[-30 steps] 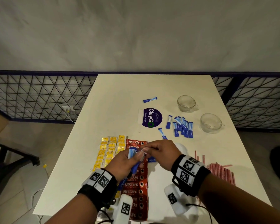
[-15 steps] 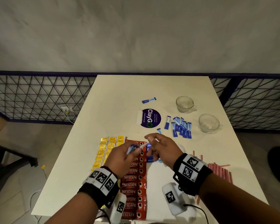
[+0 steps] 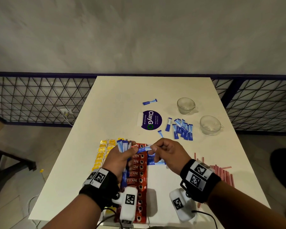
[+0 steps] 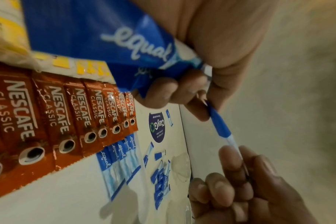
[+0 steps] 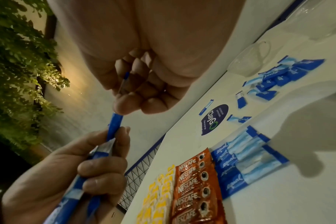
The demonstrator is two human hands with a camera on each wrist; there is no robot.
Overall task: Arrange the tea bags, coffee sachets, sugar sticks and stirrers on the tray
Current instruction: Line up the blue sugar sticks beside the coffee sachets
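Observation:
My left hand (image 3: 131, 150) grips a bundle of blue sugar sticks (image 3: 123, 145), their ends fanned upward. My right hand (image 3: 153, 148) pinches the pale end of one blue sugar stick (image 3: 143, 148) that spans between both hands; its other end is at my left fingertips. The wrist views show the same stick (image 4: 220, 125) (image 5: 114, 125) held at both ends. Below the hands lie yellow tea bags (image 3: 102, 154), a row of red coffee sachets (image 3: 139, 176) and a few laid sugar sticks (image 3: 153, 160). I cannot tell a tray's rim from the white table.
A loose pile of sugar sticks (image 3: 182, 129) lies mid-table right, with single ones further back (image 3: 149, 101). Red stirrers (image 3: 221, 174) lie at the right. Two glass cups (image 3: 186, 105) (image 3: 210, 124) stand at the back right, and a round purple sticker (image 3: 151, 120) at centre.
My hands have drawn slightly apart. The single stick now stretches sideways between them, and the bundle in my left hand stands more upright and fanned.

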